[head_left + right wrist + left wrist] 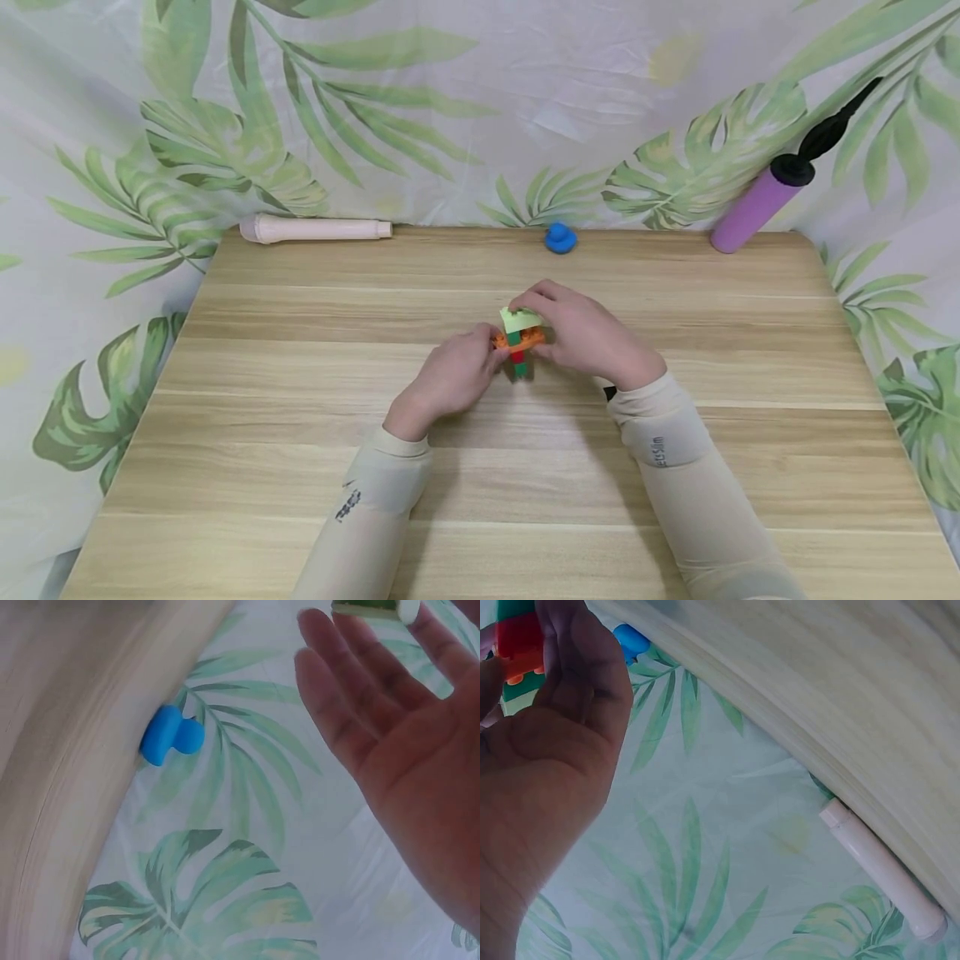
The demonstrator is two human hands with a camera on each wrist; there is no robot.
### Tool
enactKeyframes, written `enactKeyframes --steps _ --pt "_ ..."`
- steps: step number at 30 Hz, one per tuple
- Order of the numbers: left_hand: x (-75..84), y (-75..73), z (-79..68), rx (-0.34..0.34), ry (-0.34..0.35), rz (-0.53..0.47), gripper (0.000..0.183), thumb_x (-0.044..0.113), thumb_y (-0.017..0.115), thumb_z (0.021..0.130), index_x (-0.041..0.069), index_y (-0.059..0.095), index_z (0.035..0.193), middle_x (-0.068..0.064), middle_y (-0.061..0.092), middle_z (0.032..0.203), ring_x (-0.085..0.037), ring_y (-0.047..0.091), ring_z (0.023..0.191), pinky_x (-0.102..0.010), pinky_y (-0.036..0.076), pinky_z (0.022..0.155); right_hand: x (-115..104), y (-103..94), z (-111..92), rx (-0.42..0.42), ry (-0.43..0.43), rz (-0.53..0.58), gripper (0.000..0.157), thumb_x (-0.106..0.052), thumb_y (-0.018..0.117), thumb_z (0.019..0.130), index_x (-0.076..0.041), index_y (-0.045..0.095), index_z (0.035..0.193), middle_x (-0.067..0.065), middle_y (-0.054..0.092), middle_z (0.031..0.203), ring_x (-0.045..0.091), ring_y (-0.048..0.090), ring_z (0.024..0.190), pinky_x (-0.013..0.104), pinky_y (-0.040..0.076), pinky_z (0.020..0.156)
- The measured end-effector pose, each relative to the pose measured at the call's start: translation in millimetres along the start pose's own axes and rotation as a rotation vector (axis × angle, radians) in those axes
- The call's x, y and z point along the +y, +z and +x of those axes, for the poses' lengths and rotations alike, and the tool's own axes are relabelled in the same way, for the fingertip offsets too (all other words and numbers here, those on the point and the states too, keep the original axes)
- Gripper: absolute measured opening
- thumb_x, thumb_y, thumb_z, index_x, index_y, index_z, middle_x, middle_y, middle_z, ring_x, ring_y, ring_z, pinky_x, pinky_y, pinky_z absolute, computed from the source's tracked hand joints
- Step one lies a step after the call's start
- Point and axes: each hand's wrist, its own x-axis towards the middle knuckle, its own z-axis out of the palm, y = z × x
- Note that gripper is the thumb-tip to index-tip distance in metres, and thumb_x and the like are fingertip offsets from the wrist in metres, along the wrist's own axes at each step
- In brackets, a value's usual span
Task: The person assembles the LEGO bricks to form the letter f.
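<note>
A small stack of toy building blocks [518,357] stands upright between both hands near the middle of the table, with green and red blocks low down. Across it sits an orange block [528,339], and a light green block [519,320] tops it. My left hand [453,371] pinches the left end of the orange block. From the right, my right hand [592,333] holds the stack, fingertips at the light green block and thumb by the orange one. In the left wrist view, a red block [519,637] shows beyond the fingers; the palm hides the rest.
At the back edge of the wooden table [300,517] lie a pale pink microphone-shaped object [322,230] and a blue toy duck [560,238]. A purple cylinder with a black top [757,207] leans at the back right against the leaf-patterned cloth [570,100].
</note>
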Motion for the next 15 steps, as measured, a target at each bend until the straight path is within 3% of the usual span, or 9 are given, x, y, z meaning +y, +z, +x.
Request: enactKeyframes --steps 5,10,15 --pt "0.4 -0.1 -0.3 -0.051 0.006 -0.090 0.028 0.031 0.045 0.115 0.008 0.061 0.118 0.000 0.070 0.093 -0.018 0.058 0.073 -0.034 0.048 0.069 -1.5 1.1 1.2 0.010 -0.006 -0.035 0.059 -0.011 0.088 0.086 -0.015 0.064 0.140 0.008 0.061 0.140 0.028 0.065 0.124 0.047 0.054 0.106" --pt "0.6 -0.6 -1.2 -0.094 0.046 -0.115 0.031 0.030 0.041 0.116 0.007 0.061 0.120 -0.001 0.071 0.095 -0.016 0.059 0.074 -0.033 0.049 0.071 -2.6 3.5 2.1 0.006 -0.030 -0.060 0.057 -0.009 0.087 0.086 -0.016 0.066 0.139 0.006 0.064 0.137 0.027 0.066 0.121 0.046 0.055 0.102" --pt "1.2 -1.6 -2.0 -0.115 0.058 -0.129 0.034 0.033 0.039 0.116 0.009 0.062 0.119 -0.002 0.071 0.095 -0.016 0.059 0.075 -0.034 0.049 0.072 -2.1 4.3 2.7 -0.029 0.004 -0.055 0.058 -0.013 0.087 0.087 -0.014 0.066 0.141 0.006 0.066 0.134 0.026 0.067 0.116 0.045 0.055 0.100"
